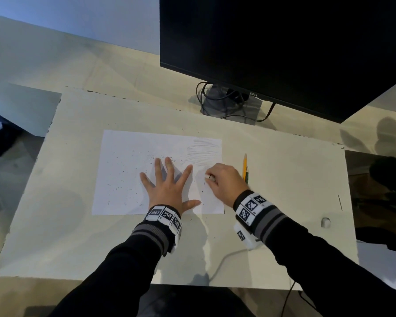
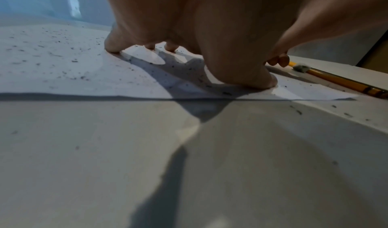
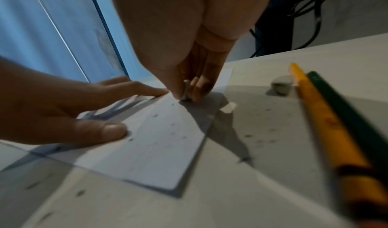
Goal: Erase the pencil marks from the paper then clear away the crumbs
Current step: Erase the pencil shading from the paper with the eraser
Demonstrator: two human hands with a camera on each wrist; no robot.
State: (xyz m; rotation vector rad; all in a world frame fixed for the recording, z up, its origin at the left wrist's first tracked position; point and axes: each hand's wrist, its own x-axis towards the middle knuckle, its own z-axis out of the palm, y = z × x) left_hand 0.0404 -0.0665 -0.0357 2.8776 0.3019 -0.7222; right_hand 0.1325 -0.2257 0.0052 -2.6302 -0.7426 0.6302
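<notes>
A white sheet of paper [image 1: 128, 179] lies on the table. Faint pencil strokes [image 1: 204, 149] fill its far right corner, and dark eraser crumbs [image 1: 121, 177] are scattered over its left and middle. My left hand [image 1: 169, 177] lies flat on the sheet with fingers spread, pressing it down; the left wrist view shows its fingertips [image 2: 113, 46] on the paper. Just right of it, my right hand [image 1: 209, 178] pinches a small white eraser [image 3: 186, 88] between thumb and fingers, its lower end touching the paper near the right edge.
A yellow pencil [image 1: 245, 165] and a green pencil [image 1: 247, 177] lie side by side just right of the paper. A second grey eraser [image 3: 282, 83] sits beside them. A dark monitor [image 1: 284, 46] with cables stands behind. A small white object [image 1: 325, 221] lies at the right.
</notes>
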